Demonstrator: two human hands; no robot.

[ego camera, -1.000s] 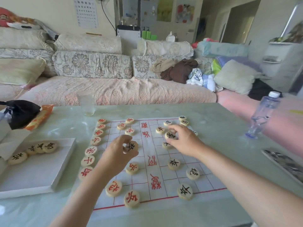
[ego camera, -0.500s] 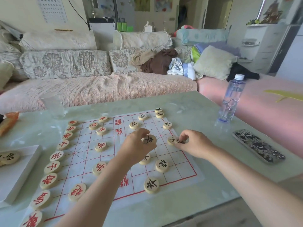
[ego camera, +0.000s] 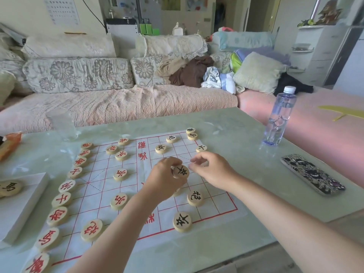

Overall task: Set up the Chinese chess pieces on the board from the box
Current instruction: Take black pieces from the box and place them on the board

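A paper chess board (ego camera: 94,174) with red lines lies on the pale green table. Red-marked pieces (ego camera: 59,200) run down its left edge, with a few more inside the left half. Black-marked pieces (ego camera: 182,221) stand scattered on the right half. My left hand (ego camera: 165,180) grips one black-marked piece (ego camera: 181,172) above the right half. Just to its right, my right hand (ego camera: 212,170) curls its fingers over a pale piece (ego camera: 205,164) that is mostly hidden. The white box (ego camera: 19,205) sits at the left with a black piece (ego camera: 9,187) on it.
A water bottle (ego camera: 279,115) stands at the table's far right. A patterned phone (ego camera: 312,174) lies near the right edge. A clear glass (ego camera: 63,125) and an orange packet (ego camera: 9,142) sit at the back left. A sofa runs behind the table.
My left hand has carried the black piece from the board's left half over to the right half. My right hand has drawn its piece toward the right edge. My view has swung right.
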